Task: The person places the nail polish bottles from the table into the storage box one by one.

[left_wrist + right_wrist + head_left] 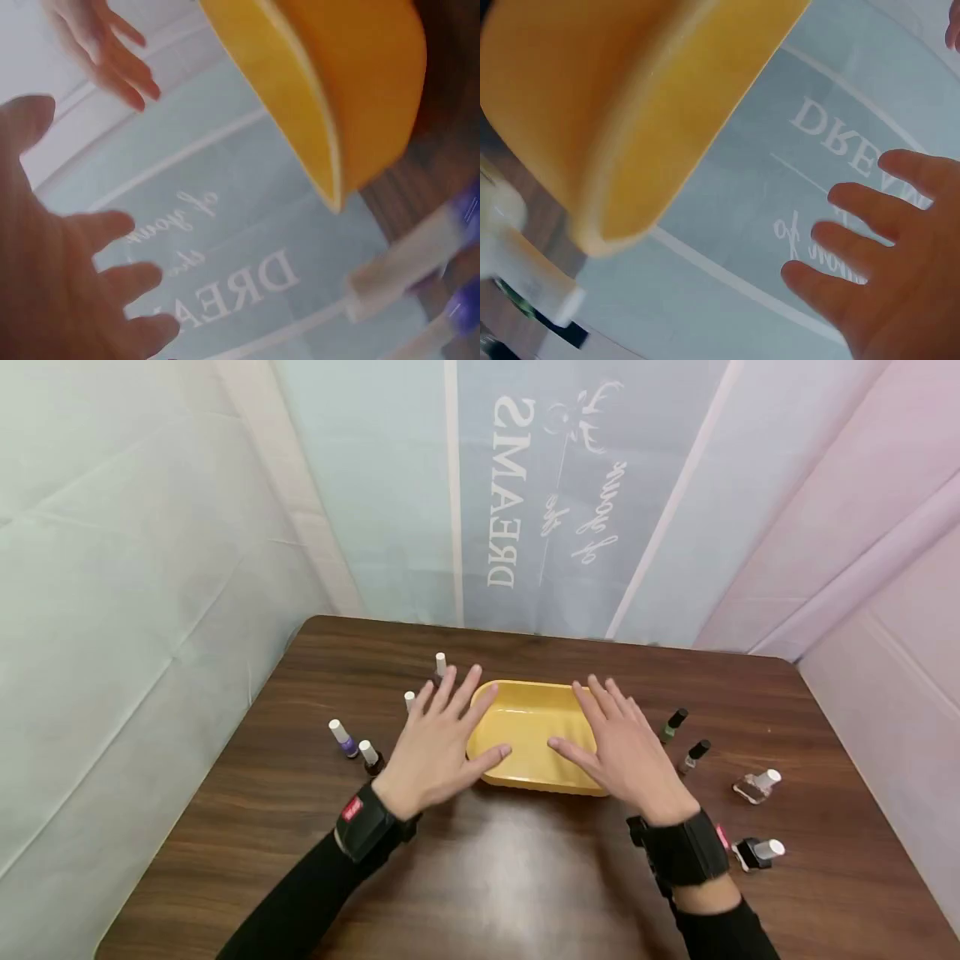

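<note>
A yellow rectangular tray [534, 735] stands on the brown wooden table. Over its left end is my left hand [441, 745], palm down with fingers spread, holding nothing. My right hand [628, 750] is held the same way over the right end, also without anything in it. In both wrist views the fingers show apart from the yellow wall [375, 90]. Closest to my left hand is a dark nail polish bottle [373, 763] with a white cap. Beside the right hand are a green nail polish bottle [672, 727] and another black-capped bottle [694, 757].
Left of the tray stand a purple nail polish bottle [343, 739] and two white-capped bottles, partly hidden by my left hand. On the right, a clear bottle [756, 787] and a black-and-white bottle [756, 853] lie on the table. Printed curtains [390, 485] hang around the table.
</note>
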Available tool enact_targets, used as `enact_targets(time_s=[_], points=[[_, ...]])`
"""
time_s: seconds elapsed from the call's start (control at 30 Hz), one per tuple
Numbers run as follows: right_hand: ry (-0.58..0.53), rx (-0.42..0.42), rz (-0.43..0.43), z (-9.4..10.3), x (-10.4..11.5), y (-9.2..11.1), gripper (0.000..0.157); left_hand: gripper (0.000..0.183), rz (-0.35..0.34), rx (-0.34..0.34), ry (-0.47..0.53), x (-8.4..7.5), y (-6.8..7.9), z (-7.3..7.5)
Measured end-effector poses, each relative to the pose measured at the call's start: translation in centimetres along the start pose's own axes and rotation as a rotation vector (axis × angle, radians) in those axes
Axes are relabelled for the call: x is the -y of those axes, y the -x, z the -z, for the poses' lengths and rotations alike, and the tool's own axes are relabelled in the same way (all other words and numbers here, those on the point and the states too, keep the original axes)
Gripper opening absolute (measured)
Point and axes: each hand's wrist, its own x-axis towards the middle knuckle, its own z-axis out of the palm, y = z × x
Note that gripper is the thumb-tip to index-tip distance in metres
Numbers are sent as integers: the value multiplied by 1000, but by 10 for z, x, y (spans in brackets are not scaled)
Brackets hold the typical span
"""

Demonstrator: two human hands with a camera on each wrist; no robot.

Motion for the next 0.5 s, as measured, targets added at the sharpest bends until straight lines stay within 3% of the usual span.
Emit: enact_targets(time_s=[0.17, 0.3, 0.4, 0.5], points=[[-47, -184, 55, -12, 7, 21, 64, 71, -5, -137, 117, -12, 31, -17], [-99, -327, 89, -19, 12, 32, 44, 49, -25, -261, 200, -19, 49, -38], [-141, -375, 119, -24, 14, 33, 36, 33, 2, -331, 270, -23, 58, -53], [-157, -376, 149, -30, 16, 31, 33, 27, 66, -360, 343, -25, 63, -63]])
